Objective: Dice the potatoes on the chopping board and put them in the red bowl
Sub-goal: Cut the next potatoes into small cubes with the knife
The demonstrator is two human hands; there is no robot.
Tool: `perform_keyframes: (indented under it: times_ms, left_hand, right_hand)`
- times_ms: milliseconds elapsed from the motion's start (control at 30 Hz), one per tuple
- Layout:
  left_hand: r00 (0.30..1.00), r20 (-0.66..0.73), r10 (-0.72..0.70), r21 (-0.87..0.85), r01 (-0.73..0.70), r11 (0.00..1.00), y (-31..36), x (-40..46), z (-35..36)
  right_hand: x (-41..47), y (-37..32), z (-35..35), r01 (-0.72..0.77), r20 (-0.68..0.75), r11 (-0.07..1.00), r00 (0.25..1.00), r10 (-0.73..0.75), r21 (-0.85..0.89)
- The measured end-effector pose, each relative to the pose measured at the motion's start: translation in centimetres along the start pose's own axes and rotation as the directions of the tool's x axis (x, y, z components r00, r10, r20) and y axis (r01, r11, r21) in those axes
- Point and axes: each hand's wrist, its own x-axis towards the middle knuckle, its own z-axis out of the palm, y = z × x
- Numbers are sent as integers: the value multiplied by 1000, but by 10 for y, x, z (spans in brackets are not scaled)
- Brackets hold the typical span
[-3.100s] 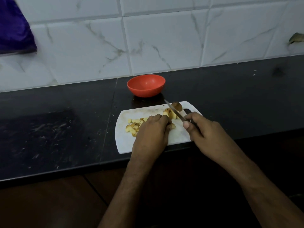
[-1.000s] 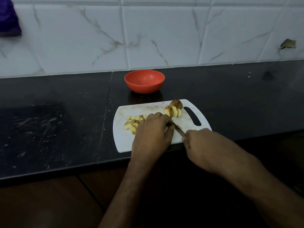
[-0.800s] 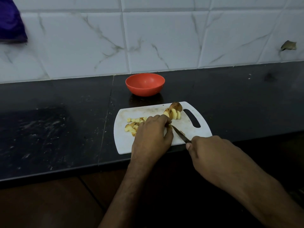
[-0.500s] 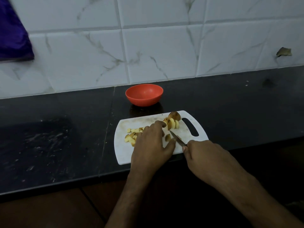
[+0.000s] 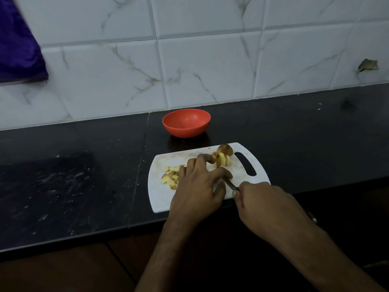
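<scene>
A white chopping board (image 5: 160,197) lies at the front edge of the black counter. Diced potato pieces (image 5: 169,175) are heaped on its left half. Potato slices and a brown end piece (image 5: 224,155) sit near the board's handle slot. My left hand (image 5: 197,186) rests over the middle of the board, its fingers curled down on a potato piece that it hides. My right hand (image 5: 263,205) grips a knife (image 5: 230,184); the short visible part of the blade points under my left thumb. The red bowl (image 5: 186,122) stands behind the board and looks empty.
The black counter (image 5: 73,175) stretches left and right of the board, with a white marbled tile wall behind. A purple cloth (image 5: 19,45) hangs at the upper left. A chipped hole (image 5: 368,65) marks the wall at the right.
The knife came back from the slices near the handle slot toward me, and its blade now sits under my left hand. My left hand stays on the board. The camera tilted down.
</scene>
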Motion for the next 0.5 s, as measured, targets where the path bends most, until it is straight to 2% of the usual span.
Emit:
perform_keyframes:
  times_ms: [133,300,400,500]
  left_hand:
    - [1000,1,-22,-20,22,1000,1,-1,0]
    - [999,1,-40,-63,40,997,0,0,-1]
    - [995,9,-104,-81,104,991,0,1,1]
    - [981,-51,-189,-59,186,981,2,1,2]
  right_hand:
    - [-23,3,-12,-3,-54,1000,999,2,-12]
    - [-39,8,-33,-56,-45,998,997,55,-19]
    - [-34,10,-33,-85,-50,996,995,84,-18]
    - [-28,11,-28,-76,-50,997,996,76,-7]
